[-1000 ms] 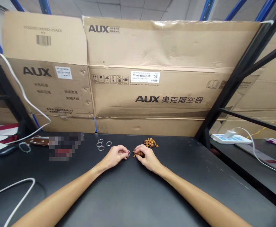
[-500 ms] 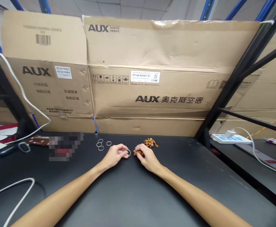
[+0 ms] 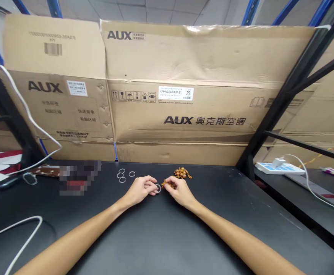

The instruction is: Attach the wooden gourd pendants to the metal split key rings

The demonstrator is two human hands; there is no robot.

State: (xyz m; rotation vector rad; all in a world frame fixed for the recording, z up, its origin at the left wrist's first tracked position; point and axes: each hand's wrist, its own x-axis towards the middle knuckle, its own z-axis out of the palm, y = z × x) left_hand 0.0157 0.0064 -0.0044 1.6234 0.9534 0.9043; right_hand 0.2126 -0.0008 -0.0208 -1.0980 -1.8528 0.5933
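Note:
Between its thumb and fingers my left hand (image 3: 142,190) pinches a thin silver metal ring (image 3: 158,188). Close by on the right, my right hand (image 3: 178,189) is closed on a brown beaded charm (image 3: 164,184), mostly covered by the fingers. The ring and the charm are a small distance apart. Behind my right hand lies a cluster of similar brown beaded charms (image 3: 180,172) with yellow-brown cord loops. Several loose metal rings (image 3: 122,175) rest on the black table behind my left hand, with another single ring (image 3: 132,174) beside them.
Large cardboard boxes (image 3: 167,61) stand along the back of the black table (image 3: 155,240). A white cable (image 3: 26,244) curves across the left front. Black shelf posts (image 3: 270,103) frame both sides. A white power strip (image 3: 280,168) sits at the right, and a blurred-out item (image 3: 78,179) at the left.
My left hand has shifted slightly right and toward me with the ring, which sits nearer the charm. The fingers of my right hand have moved a little on the charm.

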